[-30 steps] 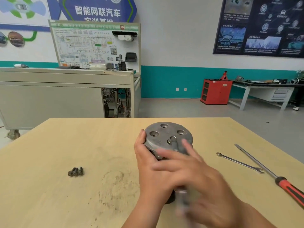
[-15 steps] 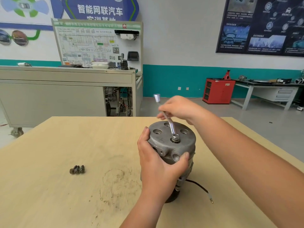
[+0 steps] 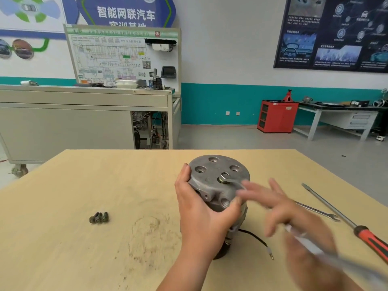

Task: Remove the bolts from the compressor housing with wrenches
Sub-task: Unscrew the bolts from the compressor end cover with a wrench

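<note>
The grey compressor housing [image 3: 212, 175] stands upright on the wooden table [image 3: 84, 185]. My left hand [image 3: 201, 215] grips its near left side. A ring wrench [image 3: 227, 180] sits on a bolt in the top face, with its handle pointing right. My right hand [image 3: 294, 213] is just right of the housing, heavily blurred, with fingers stretched out over the wrench handle. A silvery blurred streak [image 3: 336, 255] runs from that hand to the lower right. Three removed bolts [image 3: 98, 217] lie together on the table at the left.
A second wrench [image 3: 323, 213] and a red-handled screwdriver [image 3: 357, 225] lie on the table to the right. A black wire [image 3: 256, 238] trails from the housing base. A workbench and a red cabinet stand beyond the table.
My right hand has swept with the wrench handle from the far side of the housing round to the near right. My left hand and the housing have kept their place.
</note>
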A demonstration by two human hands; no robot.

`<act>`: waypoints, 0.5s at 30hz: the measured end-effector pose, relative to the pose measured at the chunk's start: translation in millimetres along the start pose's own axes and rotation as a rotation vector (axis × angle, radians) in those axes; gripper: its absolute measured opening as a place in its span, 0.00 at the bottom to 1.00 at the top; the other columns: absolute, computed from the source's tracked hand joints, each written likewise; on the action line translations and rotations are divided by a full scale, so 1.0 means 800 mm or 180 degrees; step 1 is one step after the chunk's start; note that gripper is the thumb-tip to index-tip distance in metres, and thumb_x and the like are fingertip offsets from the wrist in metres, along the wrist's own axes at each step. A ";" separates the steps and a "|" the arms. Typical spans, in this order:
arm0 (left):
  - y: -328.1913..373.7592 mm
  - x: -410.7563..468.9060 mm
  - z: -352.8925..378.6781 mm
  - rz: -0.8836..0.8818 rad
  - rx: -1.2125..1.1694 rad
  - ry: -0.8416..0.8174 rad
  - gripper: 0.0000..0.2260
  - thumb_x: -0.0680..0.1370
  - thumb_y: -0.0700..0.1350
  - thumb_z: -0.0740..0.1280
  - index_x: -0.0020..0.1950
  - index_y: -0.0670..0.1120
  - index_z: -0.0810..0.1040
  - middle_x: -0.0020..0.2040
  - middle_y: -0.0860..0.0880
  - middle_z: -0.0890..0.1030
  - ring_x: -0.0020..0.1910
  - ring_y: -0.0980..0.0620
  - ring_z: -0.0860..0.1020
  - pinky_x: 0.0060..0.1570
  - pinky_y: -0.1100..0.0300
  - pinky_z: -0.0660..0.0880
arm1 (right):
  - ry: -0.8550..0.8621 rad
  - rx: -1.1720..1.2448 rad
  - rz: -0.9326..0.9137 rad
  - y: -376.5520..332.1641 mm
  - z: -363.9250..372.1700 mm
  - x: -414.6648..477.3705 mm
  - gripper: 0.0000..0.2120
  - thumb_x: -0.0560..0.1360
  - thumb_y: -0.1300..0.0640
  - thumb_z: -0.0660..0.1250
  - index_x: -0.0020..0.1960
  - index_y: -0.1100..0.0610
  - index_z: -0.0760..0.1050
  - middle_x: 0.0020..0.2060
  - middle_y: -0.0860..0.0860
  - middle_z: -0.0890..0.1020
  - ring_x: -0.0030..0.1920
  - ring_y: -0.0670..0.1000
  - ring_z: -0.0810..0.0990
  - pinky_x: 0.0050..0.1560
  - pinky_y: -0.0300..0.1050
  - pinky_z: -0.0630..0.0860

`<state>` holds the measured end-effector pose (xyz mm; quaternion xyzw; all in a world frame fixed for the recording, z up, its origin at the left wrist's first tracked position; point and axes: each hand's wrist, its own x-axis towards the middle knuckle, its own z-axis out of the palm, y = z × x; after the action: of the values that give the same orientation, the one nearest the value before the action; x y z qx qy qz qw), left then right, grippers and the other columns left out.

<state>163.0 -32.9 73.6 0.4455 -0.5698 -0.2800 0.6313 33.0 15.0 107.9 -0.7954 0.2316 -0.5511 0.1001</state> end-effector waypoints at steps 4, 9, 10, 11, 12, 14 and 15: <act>0.004 0.003 0.003 -0.0034 -0.0039 -0.0069 0.45 0.56 0.62 0.70 0.69 0.61 0.52 0.69 0.57 0.62 0.69 0.59 0.64 0.69 0.55 0.67 | 0.1949 0.1949 0.1902 0.064 -0.034 0.022 0.17 0.80 0.50 0.56 0.36 0.53 0.75 0.41 0.51 0.86 0.47 0.51 0.84 0.55 0.48 0.73; 0.005 0.004 0.003 -0.0062 -0.0019 -0.0045 0.48 0.56 0.62 0.69 0.72 0.57 0.53 0.70 0.57 0.62 0.69 0.59 0.64 0.69 0.54 0.67 | 0.0772 0.0491 0.3341 0.140 -0.033 0.125 0.08 0.77 0.51 0.64 0.48 0.56 0.77 0.43 0.49 0.82 0.40 0.45 0.80 0.46 0.44 0.72; 0.005 0.003 0.003 -0.0054 -0.0008 -0.0031 0.48 0.56 0.62 0.70 0.73 0.56 0.53 0.70 0.57 0.62 0.70 0.58 0.64 0.69 0.53 0.67 | 0.0302 0.0086 0.3294 0.145 -0.026 0.146 0.10 0.77 0.50 0.65 0.51 0.57 0.77 0.44 0.49 0.82 0.40 0.44 0.79 0.46 0.44 0.72; 0.005 0.002 0.004 -0.0045 -0.0004 -0.0027 0.48 0.56 0.61 0.70 0.73 0.56 0.52 0.70 0.56 0.62 0.70 0.58 0.64 0.69 0.53 0.67 | -0.0118 -0.0244 0.3161 0.145 -0.014 0.166 0.12 0.77 0.49 0.64 0.52 0.58 0.78 0.44 0.49 0.82 0.40 0.44 0.80 0.46 0.44 0.72; 0.005 0.005 0.003 -0.0035 -0.0001 -0.0008 0.48 0.56 0.61 0.70 0.72 0.56 0.52 0.71 0.55 0.62 0.70 0.57 0.64 0.69 0.52 0.67 | -0.0464 -0.0489 0.2965 0.142 0.001 0.184 0.12 0.77 0.50 0.65 0.52 0.59 0.79 0.45 0.49 0.83 0.41 0.45 0.81 0.48 0.44 0.73; 0.005 0.006 0.006 -0.0029 -0.0007 0.0010 0.48 0.56 0.61 0.70 0.72 0.56 0.53 0.71 0.54 0.63 0.70 0.56 0.64 0.69 0.51 0.67 | -0.1174 -0.1074 0.2579 0.127 0.034 0.215 0.12 0.78 0.55 0.64 0.52 0.64 0.80 0.48 0.54 0.84 0.48 0.51 0.83 0.53 0.47 0.76; 0.008 0.004 0.006 -0.0047 0.0019 0.0007 0.49 0.56 0.61 0.70 0.72 0.55 0.53 0.71 0.53 0.63 0.70 0.56 0.65 0.69 0.52 0.67 | -0.1469 -0.1367 0.2355 0.115 0.053 0.226 0.13 0.78 0.56 0.63 0.53 0.65 0.79 0.50 0.57 0.84 0.51 0.54 0.82 0.56 0.48 0.76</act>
<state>158.3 -33.6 80.3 0.4519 -0.5666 -0.2824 0.6284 99.8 -156.0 204.1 -0.7638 0.5791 -0.2275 0.1716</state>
